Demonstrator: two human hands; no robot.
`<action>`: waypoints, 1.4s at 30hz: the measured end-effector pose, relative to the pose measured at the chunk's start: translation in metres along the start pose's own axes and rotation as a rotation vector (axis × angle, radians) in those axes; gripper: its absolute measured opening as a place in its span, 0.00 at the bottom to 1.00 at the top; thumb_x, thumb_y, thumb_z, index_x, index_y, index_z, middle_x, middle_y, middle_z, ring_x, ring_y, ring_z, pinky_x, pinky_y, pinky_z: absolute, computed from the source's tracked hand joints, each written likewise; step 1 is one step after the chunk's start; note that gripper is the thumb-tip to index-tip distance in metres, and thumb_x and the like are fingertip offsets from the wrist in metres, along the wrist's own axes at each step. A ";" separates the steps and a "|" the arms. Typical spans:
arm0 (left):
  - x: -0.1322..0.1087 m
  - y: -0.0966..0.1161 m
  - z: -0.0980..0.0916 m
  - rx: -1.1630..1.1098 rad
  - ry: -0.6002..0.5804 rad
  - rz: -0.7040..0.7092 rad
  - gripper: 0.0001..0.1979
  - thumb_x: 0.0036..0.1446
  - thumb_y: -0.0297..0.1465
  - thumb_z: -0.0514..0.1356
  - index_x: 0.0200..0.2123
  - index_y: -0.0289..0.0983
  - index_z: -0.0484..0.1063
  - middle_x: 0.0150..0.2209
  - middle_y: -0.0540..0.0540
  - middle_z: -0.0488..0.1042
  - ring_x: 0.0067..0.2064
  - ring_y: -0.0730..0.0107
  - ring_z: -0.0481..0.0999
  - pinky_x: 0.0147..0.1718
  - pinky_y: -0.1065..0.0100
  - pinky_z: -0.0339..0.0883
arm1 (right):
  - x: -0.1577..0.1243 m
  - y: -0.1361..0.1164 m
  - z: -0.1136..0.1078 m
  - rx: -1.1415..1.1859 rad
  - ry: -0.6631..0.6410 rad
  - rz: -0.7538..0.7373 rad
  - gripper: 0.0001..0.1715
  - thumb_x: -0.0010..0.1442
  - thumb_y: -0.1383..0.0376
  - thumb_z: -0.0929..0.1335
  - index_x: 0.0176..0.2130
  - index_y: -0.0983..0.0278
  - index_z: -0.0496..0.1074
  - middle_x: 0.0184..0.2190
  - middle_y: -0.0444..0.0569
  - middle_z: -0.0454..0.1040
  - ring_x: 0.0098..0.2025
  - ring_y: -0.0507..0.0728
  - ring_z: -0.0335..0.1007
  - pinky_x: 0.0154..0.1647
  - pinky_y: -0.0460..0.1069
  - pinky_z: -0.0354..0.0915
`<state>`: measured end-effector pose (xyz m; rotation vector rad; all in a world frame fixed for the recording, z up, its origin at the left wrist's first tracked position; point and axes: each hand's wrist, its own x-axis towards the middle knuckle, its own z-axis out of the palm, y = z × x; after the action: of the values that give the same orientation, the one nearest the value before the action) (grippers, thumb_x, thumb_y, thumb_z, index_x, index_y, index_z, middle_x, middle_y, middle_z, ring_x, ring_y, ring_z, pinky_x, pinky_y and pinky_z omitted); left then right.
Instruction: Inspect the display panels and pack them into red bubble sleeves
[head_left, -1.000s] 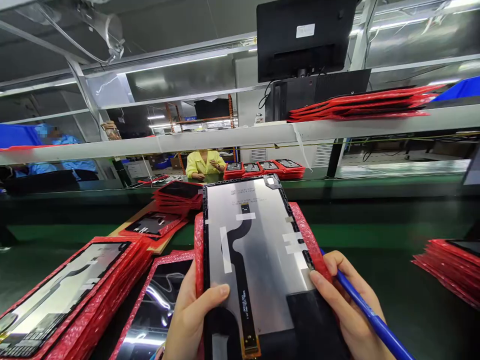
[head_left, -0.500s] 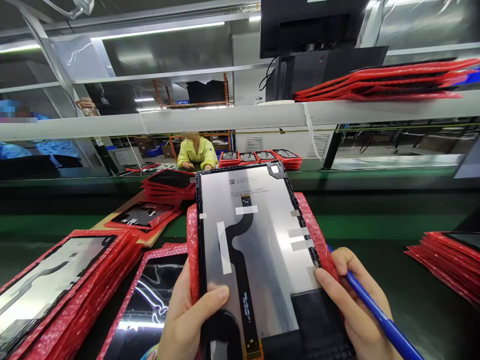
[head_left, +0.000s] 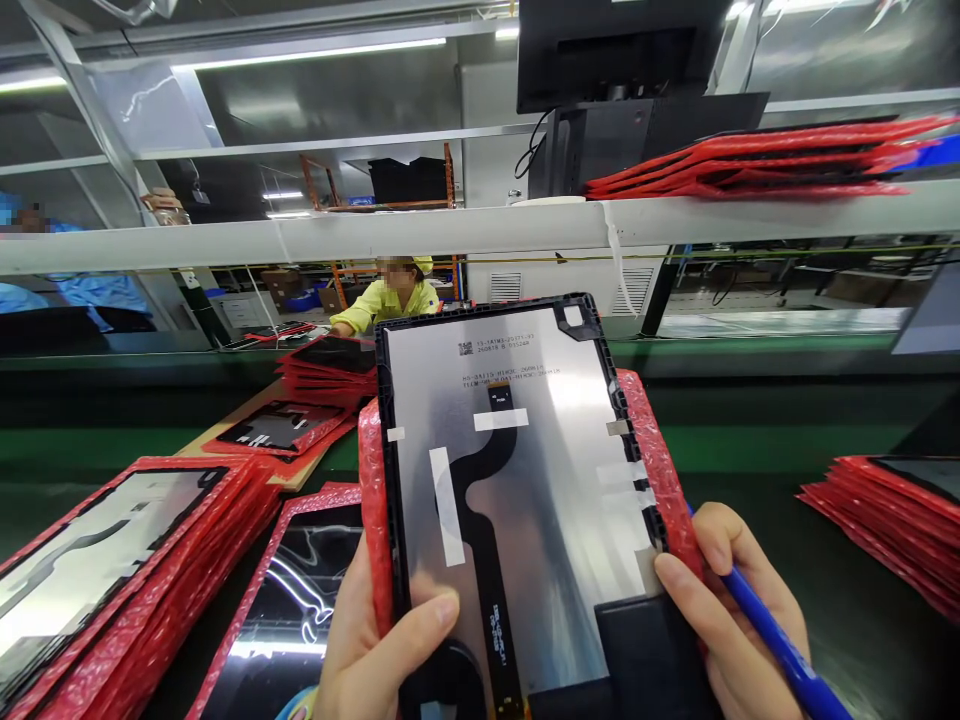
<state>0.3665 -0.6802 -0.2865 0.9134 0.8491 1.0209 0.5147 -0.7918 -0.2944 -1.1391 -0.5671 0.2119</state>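
Note:
A tablet-sized display panel [head_left: 547, 520] is held up in front of me, its silvery back facing me. A black ribbon cable [head_left: 487, 540] runs down it, with white tape strips beside and across it. Red bubble wrap [head_left: 651, 455] sticks out behind both sides. My left hand [head_left: 382, 640] grips the lower left edge, thumb on the back. On the lower right edge my right hand [head_left: 739, 620] pinches the panel and wrap, with a blue pen [head_left: 784, 650] also held in it. The panel's bottom end is cut off by the frame.
At left lies a stack of wrapped panels [head_left: 180, 540]. Another panel [head_left: 296, 590] lies beside it, dark side up. Further stacks sit behind [head_left: 330, 365] and at right [head_left: 892, 520]. A shelf rail [head_left: 420, 230] crosses ahead; a co-worker [head_left: 394, 300] in yellow is beyond.
The panel's top edge has risen slightly and the panel faces me more squarely, its printed text now clearer. The co-worker has leaned and reached toward the stacks at left.

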 end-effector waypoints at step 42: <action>0.002 0.003 -0.011 0.778 -0.332 1.262 0.19 0.46 0.14 0.59 0.27 0.47 0.75 0.63 0.67 0.58 0.66 0.55 0.51 0.63 0.53 0.52 | 0.006 -0.009 -0.007 0.064 0.071 0.060 0.22 0.52 0.62 0.73 0.26 0.59 0.53 0.17 0.35 0.51 0.17 0.48 0.42 0.14 0.41 0.47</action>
<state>0.3559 -0.6749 -0.2881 2.3713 0.2826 1.5250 0.5218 -0.7982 -0.2866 -1.0984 -0.4611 0.2386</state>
